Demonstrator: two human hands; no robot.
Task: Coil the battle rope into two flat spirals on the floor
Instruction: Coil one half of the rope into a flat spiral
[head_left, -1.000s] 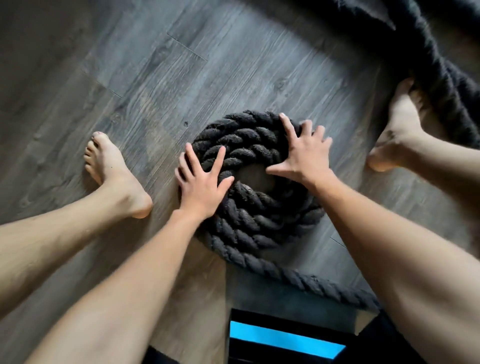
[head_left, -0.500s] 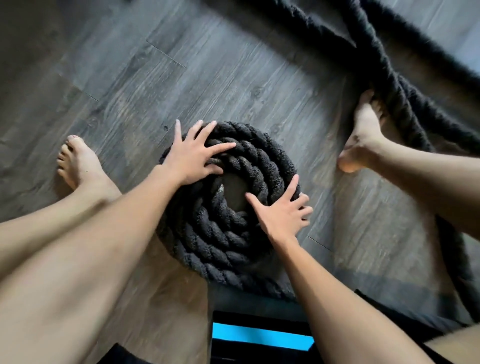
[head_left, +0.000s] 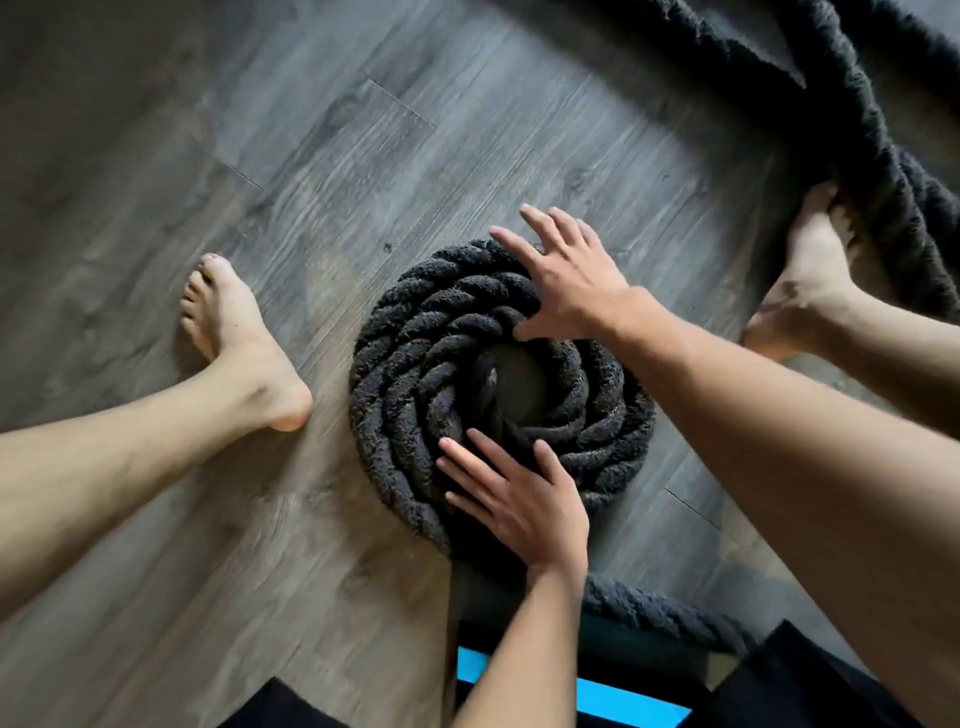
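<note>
Dark rope (head_left: 405, 374), flat spiral, maybe 4 turns, L hand (head_left: 519, 509), R hand (head_left: 571, 291) atop

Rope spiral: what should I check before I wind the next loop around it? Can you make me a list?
1. Spiral lying flat on the floor: ok.
2. Left hand flat on the near side: ok.
3. Right hand flat on the far side: ok.
4. Left foot clear of the spiral: ok.
5. Right foot clear of the loose rope: not ok, its toes touch it.
6. Rope tail free to feed in: cannot tell, it passes out of sight behind the right arm.
</note>
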